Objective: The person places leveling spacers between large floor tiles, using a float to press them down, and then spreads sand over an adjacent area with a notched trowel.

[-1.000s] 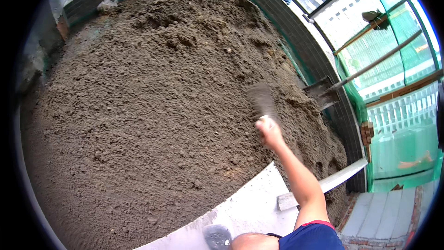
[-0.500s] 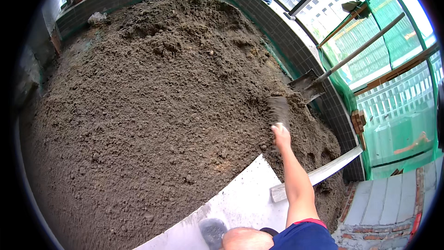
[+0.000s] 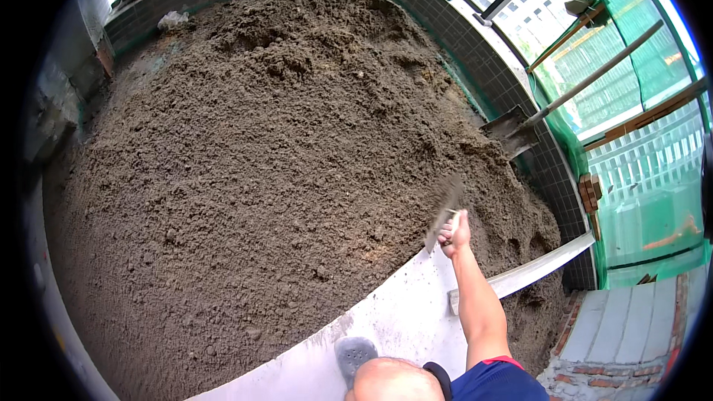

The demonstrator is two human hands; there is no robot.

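My right hand (image 3: 456, 234), fingers wrapped round the handle, grips a plastering trowel (image 3: 444, 215) with a flat rectangular blade. The blade is tilted on edge and partly blurred, over the near right side of a large bed of crumbly grey-brown mortar mix (image 3: 260, 156). Its lower corner is close to the tip of a white board (image 3: 401, 293); whether they touch I cannot tell. My left hand is out of view.
A long pale straightedge (image 3: 538, 267) crosses the mix by my forearm. Against the dark tiled low wall (image 3: 475, 44) leans a shovel (image 3: 516, 130), its handle rising right. My grey shoe (image 3: 354, 355) stands on the board. Stacked bricks (image 3: 590, 191) and green netting (image 3: 646, 200) are at right.
My right hand has drawn the trowel slightly nearer, toward the board's tip. The blade has turned from lying broad side up to standing more on edge. The whole view has shifted slightly.
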